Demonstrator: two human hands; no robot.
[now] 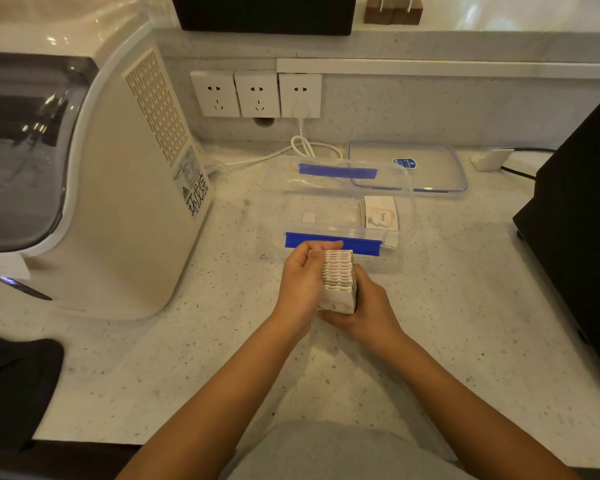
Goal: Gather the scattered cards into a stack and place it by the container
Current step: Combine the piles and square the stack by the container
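Observation:
A thick stack of white cards point(338, 278) is held on edge above the counter, just in front of the clear plastic container point(274, 202) with blue clips. My left hand point(300, 282) presses the stack's left side, fingers curled over its top. My right hand point(368, 306) cups it from below and the right. Inside the container, at its right end, lies another small pile of cards point(380, 213), the top one printed with a word.
A clear lid point(440, 168) lies behind the container on the right. A large cream appliance point(125, 188) stands on the left, a black device point(579, 216) on the right. White cable point(302, 147) runs from wall sockets. A black cloth point(14, 382) lies at the near left.

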